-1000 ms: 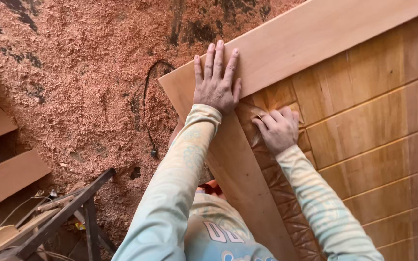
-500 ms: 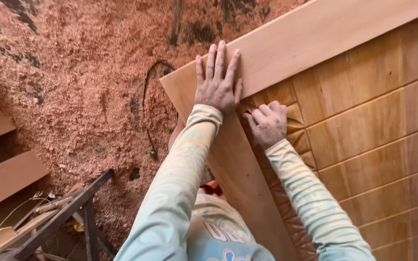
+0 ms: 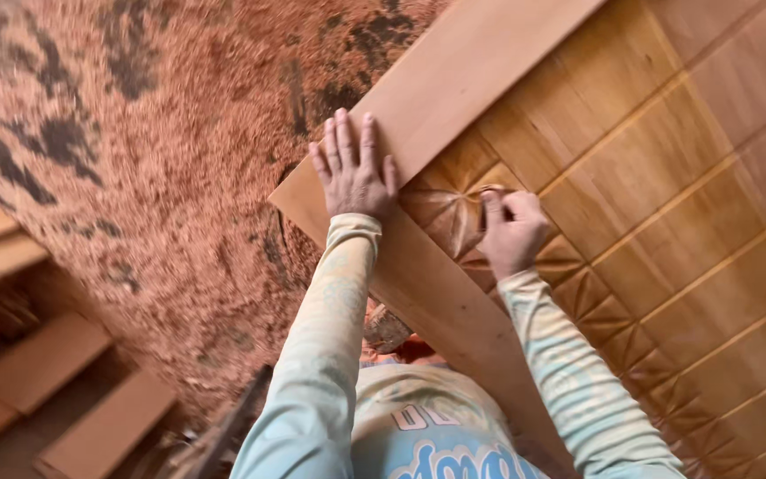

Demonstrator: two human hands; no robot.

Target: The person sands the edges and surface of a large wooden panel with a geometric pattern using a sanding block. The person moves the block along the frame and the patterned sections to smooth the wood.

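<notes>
The wooden door panel runs off the top, right and bottom edges; the whole view is motion-blurred

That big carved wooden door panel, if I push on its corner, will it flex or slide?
The door panel looks thick, solid, framed wood: probably stiff and heavy. With the left hand flat on its smooth frame, it likely stays put, though sawdust underfoot may be slippery.

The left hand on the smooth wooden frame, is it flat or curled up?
Flat: the left hand lies palm-down, fingers spread, on the pale smooth wooden frame.
</notes>
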